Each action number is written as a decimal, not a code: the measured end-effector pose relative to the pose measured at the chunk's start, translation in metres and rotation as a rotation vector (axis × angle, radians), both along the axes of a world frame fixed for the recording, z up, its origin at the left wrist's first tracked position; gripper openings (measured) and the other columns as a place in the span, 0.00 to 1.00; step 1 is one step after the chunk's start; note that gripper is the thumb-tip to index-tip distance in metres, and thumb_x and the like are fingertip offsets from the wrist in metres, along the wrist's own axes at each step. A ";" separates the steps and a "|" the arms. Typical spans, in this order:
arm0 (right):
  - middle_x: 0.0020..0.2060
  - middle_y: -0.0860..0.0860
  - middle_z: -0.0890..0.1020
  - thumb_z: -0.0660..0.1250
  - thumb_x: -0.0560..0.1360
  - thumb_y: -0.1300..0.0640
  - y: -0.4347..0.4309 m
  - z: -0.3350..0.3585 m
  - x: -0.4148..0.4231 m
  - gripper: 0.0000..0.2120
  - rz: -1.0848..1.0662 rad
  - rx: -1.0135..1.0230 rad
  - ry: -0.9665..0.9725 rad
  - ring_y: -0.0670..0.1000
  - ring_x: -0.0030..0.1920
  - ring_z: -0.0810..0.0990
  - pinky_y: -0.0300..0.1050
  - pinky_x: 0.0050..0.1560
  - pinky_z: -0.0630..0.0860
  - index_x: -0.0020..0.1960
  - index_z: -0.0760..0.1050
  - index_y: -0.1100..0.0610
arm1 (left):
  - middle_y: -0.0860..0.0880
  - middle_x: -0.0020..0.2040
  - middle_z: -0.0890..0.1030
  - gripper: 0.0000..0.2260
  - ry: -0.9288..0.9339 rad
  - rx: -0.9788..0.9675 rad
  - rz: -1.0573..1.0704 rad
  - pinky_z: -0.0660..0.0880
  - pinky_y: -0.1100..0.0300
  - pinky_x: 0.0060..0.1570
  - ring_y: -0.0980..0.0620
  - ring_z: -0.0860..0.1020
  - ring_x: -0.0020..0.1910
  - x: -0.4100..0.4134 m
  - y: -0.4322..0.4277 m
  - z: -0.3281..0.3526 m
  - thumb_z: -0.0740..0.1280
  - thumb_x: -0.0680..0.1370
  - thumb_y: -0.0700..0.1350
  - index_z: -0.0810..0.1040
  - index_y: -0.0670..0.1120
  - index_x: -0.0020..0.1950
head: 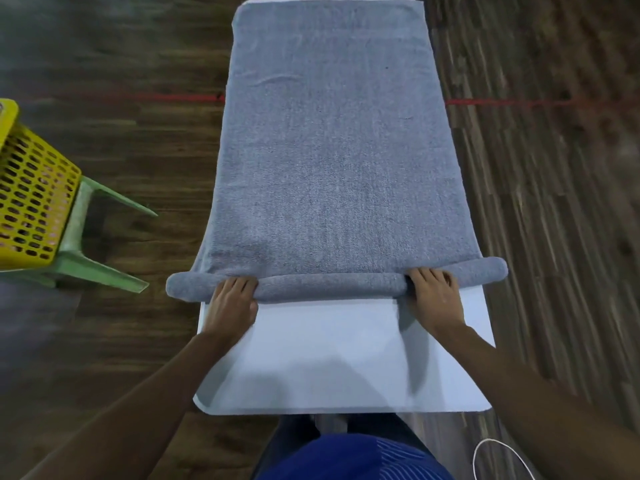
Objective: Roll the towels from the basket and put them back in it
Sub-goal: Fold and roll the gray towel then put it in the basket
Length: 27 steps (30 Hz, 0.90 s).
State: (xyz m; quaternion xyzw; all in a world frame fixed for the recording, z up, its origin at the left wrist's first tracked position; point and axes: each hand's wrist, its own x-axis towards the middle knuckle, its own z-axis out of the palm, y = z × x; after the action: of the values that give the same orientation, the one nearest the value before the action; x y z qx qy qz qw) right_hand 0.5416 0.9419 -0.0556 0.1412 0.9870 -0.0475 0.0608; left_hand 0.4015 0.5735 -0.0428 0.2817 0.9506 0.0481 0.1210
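A grey towel (329,150) lies flat along a white table (346,358), its near end rolled into a tube. The left hand (232,306) and right hand (433,299) each curl their fingers over that roll, gripping it. Far left, a yellow basket (31,199) sits on a green plastic chair (86,244).

Indoor room, looks domestic rather than industrial; type not certain.
Dark wood-plank floor (138,140) all round, with a red tape line (173,97) across it beyond both hands. Narrow white bench (346,358) under the left hand (232,303) and right hand (434,296), with a grey towel (329,150) on it. Yellow perforated basket (34,195) on a green plastic stool (97,268), well left of the left hand. White cable (491,448) on the floor behind the right hand.
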 end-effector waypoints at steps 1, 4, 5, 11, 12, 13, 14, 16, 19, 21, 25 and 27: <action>0.48 0.52 0.82 0.70 0.69 0.56 0.002 0.002 -0.005 0.15 -0.007 -0.021 -0.050 0.57 0.52 0.79 0.53 0.57 0.65 0.56 0.78 0.54 | 0.43 0.44 0.82 0.16 -0.011 0.009 0.005 0.76 0.46 0.49 0.41 0.80 0.44 -0.001 0.001 0.002 0.57 0.69 0.44 0.80 0.40 0.48; 0.52 0.50 0.82 0.62 0.75 0.49 0.005 0.014 -0.019 0.15 -0.039 -0.030 -0.246 0.53 0.56 0.77 0.52 0.59 0.60 0.60 0.77 0.48 | 0.45 0.43 0.83 0.13 -0.108 0.004 0.083 0.70 0.48 0.55 0.42 0.79 0.45 -0.008 0.005 0.007 0.57 0.71 0.47 0.80 0.44 0.44; 0.53 0.51 0.82 0.61 0.76 0.49 0.006 0.014 -0.020 0.14 -0.054 -0.023 -0.260 0.53 0.56 0.77 0.52 0.59 0.60 0.59 0.76 0.48 | 0.44 0.44 0.83 0.14 -0.104 0.010 0.117 0.69 0.48 0.55 0.42 0.79 0.46 -0.010 0.005 0.005 0.56 0.72 0.48 0.80 0.44 0.44; 0.47 0.53 0.76 0.60 0.70 0.59 0.000 -0.001 -0.006 0.11 -0.012 0.027 0.112 0.59 0.48 0.75 0.52 0.52 0.65 0.51 0.74 0.55 | 0.42 0.47 0.80 0.10 0.118 0.082 0.111 0.73 0.44 0.48 0.39 0.77 0.47 -0.009 0.007 -0.005 0.60 0.74 0.42 0.79 0.41 0.50; 0.48 0.53 0.76 0.59 0.69 0.59 -0.001 0.000 -0.002 0.12 0.018 0.010 0.135 0.59 0.49 0.76 0.52 0.54 0.65 0.52 0.74 0.56 | 0.42 0.47 0.81 0.14 0.113 0.093 0.069 0.75 0.45 0.48 0.39 0.79 0.47 -0.006 0.006 -0.005 0.58 0.73 0.43 0.80 0.40 0.50; 0.50 0.54 0.78 0.59 0.69 0.59 -0.001 -0.002 0.002 0.15 0.041 0.000 0.139 0.59 0.51 0.76 0.52 0.57 0.66 0.54 0.75 0.57 | 0.41 0.49 0.82 0.17 0.095 0.084 0.034 0.76 0.45 0.50 0.39 0.79 0.48 -0.002 0.003 -0.006 0.57 0.72 0.44 0.80 0.38 0.53; 0.53 0.55 0.78 0.61 0.68 0.58 -0.002 -0.003 0.006 0.17 0.050 0.000 0.120 0.59 0.54 0.76 0.53 0.61 0.67 0.57 0.74 0.58 | 0.40 0.51 0.82 0.20 0.062 0.056 0.008 0.76 0.44 0.53 0.39 0.79 0.50 0.000 0.001 -0.007 0.57 0.70 0.44 0.80 0.37 0.56; 0.57 0.56 0.78 0.67 0.69 0.60 -0.004 -0.005 0.009 0.21 0.031 0.007 0.055 0.60 0.58 0.76 0.56 0.66 0.66 0.61 0.73 0.60 | 0.38 0.54 0.81 0.24 -0.005 -0.017 -0.020 0.75 0.42 0.58 0.38 0.79 0.54 0.001 -0.003 -0.007 0.56 0.68 0.44 0.78 0.36 0.59; 0.49 0.54 0.81 0.64 0.70 0.58 -0.002 0.000 -0.002 0.15 -0.015 -0.012 0.020 0.59 0.51 0.79 0.53 0.60 0.66 0.56 0.76 0.57 | 0.41 0.49 0.82 0.16 -0.050 -0.014 0.033 0.75 0.44 0.55 0.39 0.80 0.49 -0.007 0.002 -0.001 0.60 0.70 0.41 0.80 0.39 0.54; 0.48 0.53 0.83 0.63 0.70 0.53 0.003 0.011 -0.012 0.16 -0.015 -0.023 -0.081 0.58 0.50 0.80 0.53 0.58 0.66 0.55 0.79 0.56 | 0.43 0.46 0.83 0.11 -0.104 0.008 0.063 0.74 0.46 0.55 0.40 0.80 0.46 -0.013 0.005 0.003 0.63 0.72 0.42 0.80 0.42 0.50; 0.53 0.53 0.82 0.59 0.75 0.48 0.011 0.019 -0.025 0.17 -0.047 -0.034 -0.206 0.56 0.56 0.78 0.52 0.59 0.62 0.59 0.75 0.53 | 0.41 0.50 0.81 0.10 -0.133 0.066 0.111 0.71 0.45 0.54 0.38 0.78 0.50 -0.023 0.002 0.003 0.65 0.76 0.42 0.76 0.43 0.56; 0.53 0.54 0.79 0.64 0.73 0.55 0.012 0.013 -0.023 0.14 -0.044 -0.042 -0.065 0.60 0.54 0.75 0.54 0.55 0.65 0.58 0.74 0.55 | 0.41 0.53 0.79 0.13 0.010 0.080 0.101 0.71 0.43 0.54 0.38 0.76 0.52 -0.023 0.001 -0.002 0.68 0.73 0.38 0.76 0.42 0.57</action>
State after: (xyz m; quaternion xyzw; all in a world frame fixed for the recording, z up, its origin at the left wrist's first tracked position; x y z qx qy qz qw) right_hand 0.5184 0.9539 -0.0428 0.1633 0.9798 -0.0650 0.0949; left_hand 0.3789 0.5747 -0.0452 0.2381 0.9616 0.0905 0.1025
